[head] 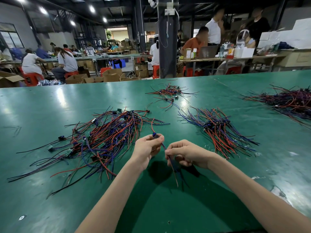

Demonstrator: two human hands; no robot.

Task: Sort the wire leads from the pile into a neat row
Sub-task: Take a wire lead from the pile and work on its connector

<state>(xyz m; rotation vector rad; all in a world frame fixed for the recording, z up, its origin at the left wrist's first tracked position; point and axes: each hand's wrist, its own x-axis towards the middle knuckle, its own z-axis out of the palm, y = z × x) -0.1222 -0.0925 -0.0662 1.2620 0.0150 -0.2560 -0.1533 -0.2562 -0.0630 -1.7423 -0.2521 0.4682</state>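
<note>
A wide green work table [42, 106] with a glossy, slightly scuffed top fills the foreground of a large, dim factory hall lit by ceiling lamps. Beyond the table's far edge, people sit on red stools at long benches among open cardboard boxes [111, 75], and a dark pillar [168, 39] stands at centre. On the table to the left lies a loose, tangled pile [104, 137] of red, blue and black wire leads, some ending in small green boards. To the right lies a tidier row [218, 130] of leads, their dark connectors bunched together and wires fanned out. A smaller heap [170, 92] sits farther back, and another heap [289, 101] at far right. Just above the table, between pile and row, the left hand [147, 148] pinches the dark blue connector of one wire lead [173, 167], while the right hand [185, 153] pinches its wires lower down; the loose ends trail toward the person.
</note>
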